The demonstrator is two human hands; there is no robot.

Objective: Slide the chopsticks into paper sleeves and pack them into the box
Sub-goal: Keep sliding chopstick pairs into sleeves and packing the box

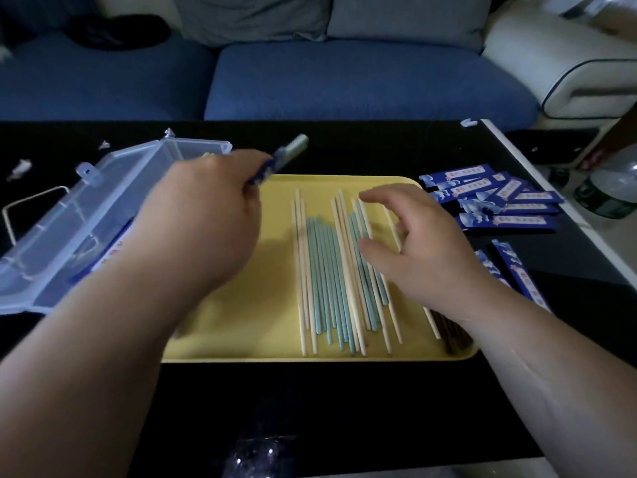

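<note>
Behind the black tabletop (344, 391) a blue sofa (344, 81) is seen. A yellow tray (241, 322) is set in the middle of the tabletop, and loose chopsticks (324, 277), some pale wood and some blue-green, are laid in it side by side, pointing from the near edge to the far edge. A clear plastic box (103, 188) with its lid raised is placed by the left edge. A sleeved pair (279, 158), its greenish end showing out of the blue paper, is gripped by the left hand (206, 215) and held above the tray's far left corner, beside the box. The right hand (424, 243) is held over the loose chopsticks with fingers spread and loosely bent, and nothing is grasped by it. Blue paper sleeves (499, 201) are piled near the right edge.
</note>
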